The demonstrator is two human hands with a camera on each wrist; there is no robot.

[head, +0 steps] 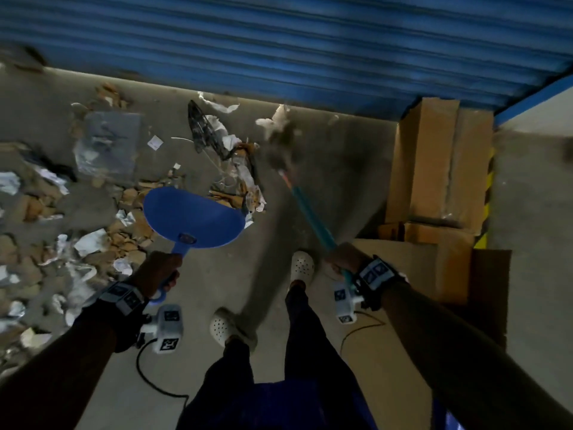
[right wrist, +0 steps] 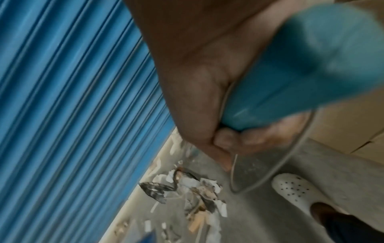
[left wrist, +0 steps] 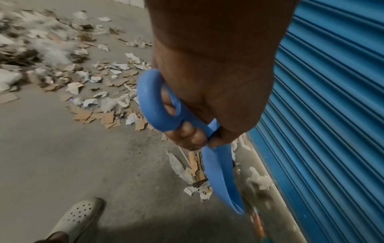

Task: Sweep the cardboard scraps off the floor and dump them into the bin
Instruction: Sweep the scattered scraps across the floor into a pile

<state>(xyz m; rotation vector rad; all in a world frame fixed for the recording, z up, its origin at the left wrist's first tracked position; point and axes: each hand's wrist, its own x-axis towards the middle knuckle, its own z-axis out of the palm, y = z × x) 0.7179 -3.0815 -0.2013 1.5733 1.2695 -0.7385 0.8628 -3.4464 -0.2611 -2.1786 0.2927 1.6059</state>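
Note:
My left hand [head: 161,270] grips the handle of a blue dustpan [head: 192,217], held above the floor; in the left wrist view my fingers [left wrist: 187,136] curl round that dustpan handle [left wrist: 164,105]. My right hand [head: 339,259] grips the teal handle [head: 310,212] of a broom whose blurred brush head [head: 280,141] is near the shutter's foot. The right wrist view shows the same broom handle [right wrist: 301,65] in my fist. Cardboard scraps [head: 130,231] and torn paper litter the concrete floor to the left. A smaller scrap pile [head: 238,178] lies ahead of the pan. No bin is in view.
A blue roller shutter [head: 279,41] closes the far side. Tall cardboard boxes [head: 434,162] stand at the right, with flat cardboard [head: 403,268] beside my right hand. My feet in white clogs [head: 302,265] stand on bare concrete. A clear plastic sheet [head: 105,144] lies at left.

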